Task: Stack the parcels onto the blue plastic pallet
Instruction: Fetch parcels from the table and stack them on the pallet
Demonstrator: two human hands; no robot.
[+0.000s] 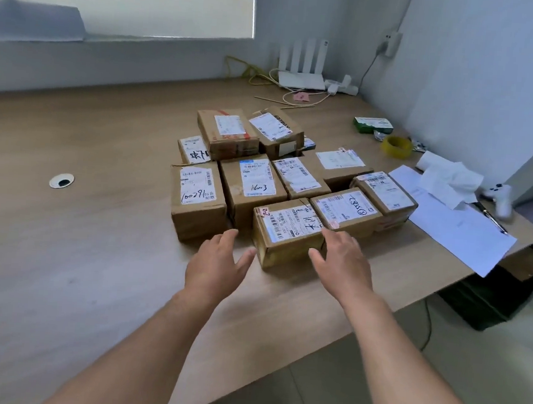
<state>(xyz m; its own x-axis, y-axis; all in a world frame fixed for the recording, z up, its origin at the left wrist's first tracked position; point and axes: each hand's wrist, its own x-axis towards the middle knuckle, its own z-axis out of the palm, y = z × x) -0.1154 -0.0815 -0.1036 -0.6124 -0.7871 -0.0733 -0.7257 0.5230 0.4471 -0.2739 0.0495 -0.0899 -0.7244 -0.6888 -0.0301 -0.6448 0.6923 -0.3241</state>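
Several brown cardboard parcels with white shipping labels sit clustered on a wooden table (79,251). The nearest parcel (283,235) stands at the front of the cluster. My left hand (218,265) is open just left of it, fingers spread, close to its left end. My right hand (340,265) is open at its right end, fingertips touching or almost touching the top right corner. Two parcels (229,133) lie stacked on the back row. No blue pallet is in view.
White papers (457,229), crumpled tissue (448,181) and a pen lie at the table's right edge. A yellow tape roll (396,146), a green box (372,124) and a router (302,80) with cables sit farther back. A cable hole (61,181) is at the left. A dark bin (490,296) stands on the floor.
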